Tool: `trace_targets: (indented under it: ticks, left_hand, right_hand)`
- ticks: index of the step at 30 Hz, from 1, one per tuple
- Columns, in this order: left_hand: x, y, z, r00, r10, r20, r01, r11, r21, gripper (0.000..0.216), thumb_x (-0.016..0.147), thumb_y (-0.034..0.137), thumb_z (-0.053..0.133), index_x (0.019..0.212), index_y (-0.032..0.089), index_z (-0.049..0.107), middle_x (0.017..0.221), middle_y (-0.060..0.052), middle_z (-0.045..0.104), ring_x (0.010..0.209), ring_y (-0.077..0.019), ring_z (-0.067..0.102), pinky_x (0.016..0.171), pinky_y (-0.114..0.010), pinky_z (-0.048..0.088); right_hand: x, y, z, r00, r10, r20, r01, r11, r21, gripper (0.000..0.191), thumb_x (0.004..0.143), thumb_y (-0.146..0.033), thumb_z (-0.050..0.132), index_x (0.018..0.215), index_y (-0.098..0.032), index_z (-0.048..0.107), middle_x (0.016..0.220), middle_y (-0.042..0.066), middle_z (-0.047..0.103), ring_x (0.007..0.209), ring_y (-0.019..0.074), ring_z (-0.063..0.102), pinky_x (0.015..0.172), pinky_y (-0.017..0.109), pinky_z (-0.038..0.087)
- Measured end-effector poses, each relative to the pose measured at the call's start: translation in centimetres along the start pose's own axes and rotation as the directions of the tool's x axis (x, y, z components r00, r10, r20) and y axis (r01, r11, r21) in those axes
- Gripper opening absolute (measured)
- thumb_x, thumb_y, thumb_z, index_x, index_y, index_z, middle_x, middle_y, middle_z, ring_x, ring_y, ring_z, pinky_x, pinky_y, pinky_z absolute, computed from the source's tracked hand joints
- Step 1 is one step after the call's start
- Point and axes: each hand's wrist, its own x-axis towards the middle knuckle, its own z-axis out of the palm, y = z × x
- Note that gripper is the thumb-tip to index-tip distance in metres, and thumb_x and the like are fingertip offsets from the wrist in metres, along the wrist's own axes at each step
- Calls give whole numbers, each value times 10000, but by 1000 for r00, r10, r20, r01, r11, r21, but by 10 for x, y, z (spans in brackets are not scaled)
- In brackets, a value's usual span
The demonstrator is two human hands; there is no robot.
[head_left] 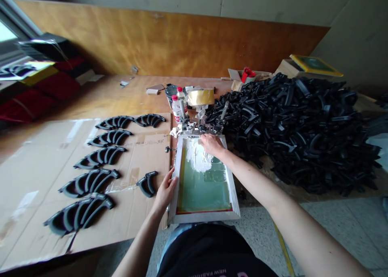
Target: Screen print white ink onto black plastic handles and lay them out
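"NEW FASHION" on black shirt [209,248]

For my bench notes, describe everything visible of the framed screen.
The framed screen has a pale, metal-looking border, a green sheet smeared with white paste at the far end, and a red line along the near edge. It lies roughly flat. The left hand touches its left side; the right hand is at the far end.

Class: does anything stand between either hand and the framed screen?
Nothing visible does: the left hand meets the left edge of the framed screen. The right hand is over its far end, by white paste; what lies beneath that hand is hidden.
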Motion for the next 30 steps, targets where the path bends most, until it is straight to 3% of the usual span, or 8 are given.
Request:
trace_targets:
  ticks: [3,8,13,18,21,25,28,30]
  left_hand:
    - [1,-1,-1,1000,-8,10,9,1000,-28,760,779,590,615,1421,206,483,874,-35,693,781,-198,646,678,-273,494]
    - [0,1,-1,1000,-12,-11,12,999,-49,748,759,585,636,1390,200,522,885,-40,704,805,-207,654,695,-281,502]
    - [-3,7,-1,999,-44,-23,42,997,-57,785,746,601,645,1395,182,509,848,-44,704,762,-207,655,651,-275,492]
    - [-9,17,-1,998,-55,-9,55,997,-45,782,762,606,633,1406,186,490,858,-48,707,733,-198,655,629,-272,488]
    - [-14,27,-1,998,-66,-25,64,996,-63,791,738,605,660,1397,195,505,833,-42,713,682,-189,648,594,-264,480]
    - [-26,55,-8,998,-59,-15,57,990,-127,779,721,604,684,1383,227,521,814,-24,710,661,-173,634,576,-249,476]
    - [-32,83,-17,1000,-20,-18,16,983,-181,648,758,641,625,1258,229,627,894,-30,715,667,-158,616,571,-242,475]
    - [-29,103,-20,999,4,-37,-12,977,-211,622,768,679,581,1180,221,662,883,-28,708,631,-150,597,548,-247,468]
  right_hand:
    - [-30,1,6,983,-184,22,183,983,15,146,866,-101,502,948,-132,619,959,111,657,908,221,575,805,311,427]
    - [-66,11,-10,837,-542,80,530,838,127,120,815,-82,538,840,-166,620,849,66,636,826,199,557,732,291,411]
    - [-59,9,-1,905,-424,-44,426,900,94,135,841,-80,532,824,-178,623,853,57,631,840,199,545,722,292,403]
    - [-73,4,11,877,-476,-67,480,873,86,102,879,-132,549,878,-160,647,875,68,642,858,199,556,765,297,423]
    - [-53,6,-2,933,-351,-77,359,926,121,156,901,-268,607,1030,-197,659,905,42,662,839,181,588,737,268,430]
    - [-4,19,-26,992,-44,-121,57,993,107,574,856,-363,684,1392,-339,479,982,15,692,821,188,631,714,261,444]
    - [4,52,-42,968,128,-216,-96,984,153,565,887,-384,630,1420,-335,450,952,15,707,798,198,644,736,279,459]
    - [-9,79,-45,909,293,-297,-221,942,252,425,929,-358,546,1345,-276,530,891,22,711,784,197,648,752,287,465]
